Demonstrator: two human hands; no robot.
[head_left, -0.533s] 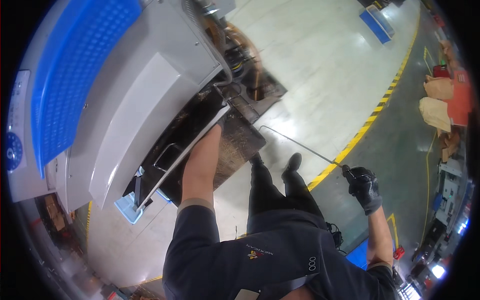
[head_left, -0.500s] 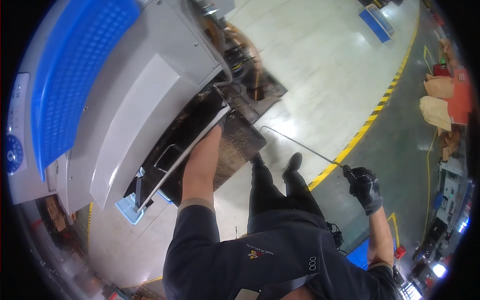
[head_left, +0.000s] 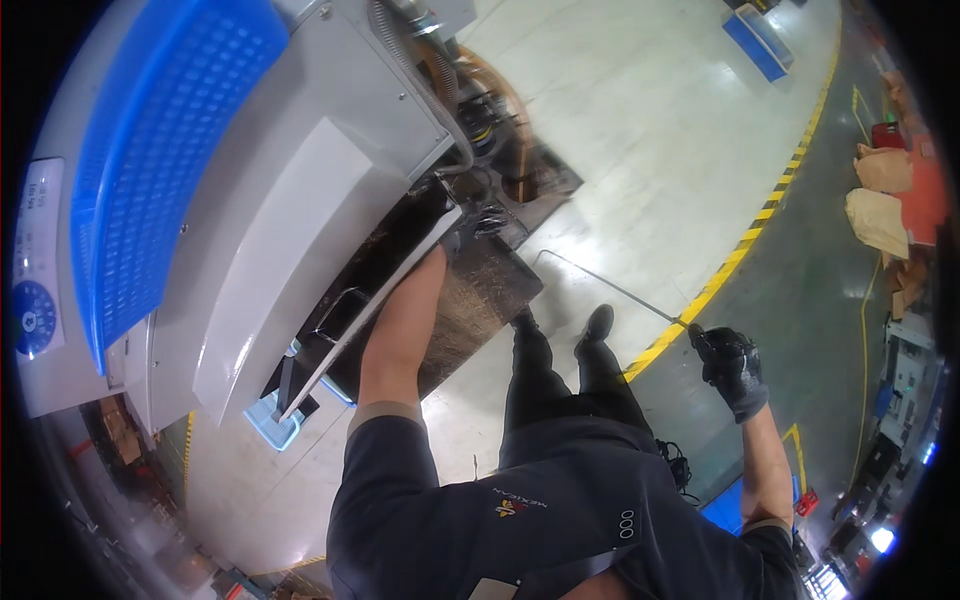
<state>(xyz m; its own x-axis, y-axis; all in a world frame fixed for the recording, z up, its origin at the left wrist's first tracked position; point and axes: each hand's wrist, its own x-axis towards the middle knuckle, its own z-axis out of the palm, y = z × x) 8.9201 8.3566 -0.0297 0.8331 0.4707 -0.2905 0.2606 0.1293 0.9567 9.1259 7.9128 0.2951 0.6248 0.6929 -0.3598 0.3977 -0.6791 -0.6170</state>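
Observation:
My right hand [head_left: 733,370], in a dark, wet-looking glove, is closed round the end of a long thin metal rod [head_left: 630,297] with a hooked tip. The rod slants up and left, its bent end near the corner of a dark metal tray [head_left: 485,300] strewn with metal chips. My left forearm reaches over this tray to the light rim of the machine's open trough [head_left: 375,275]. At that rim my left hand [head_left: 453,243] shows only as a small dark patch, its fingers hidden. Inside the trough are dark walls, chips and a wire handle [head_left: 340,312].
The grey machine [head_left: 290,190] fills the left side, with a blue perforated basket [head_left: 165,170] on it. A light-blue bin [head_left: 272,420] sits below the trough. Hoses and fittings [head_left: 480,110] crowd the machine's end. Yellow-black tape [head_left: 740,245] crosses the floor; a blue crate [head_left: 757,45] stands far off.
The whole view has shifted slightly, with the machine appearing a little further right and down. Both hands keep about the same places, the right one still holding the hooked rod.

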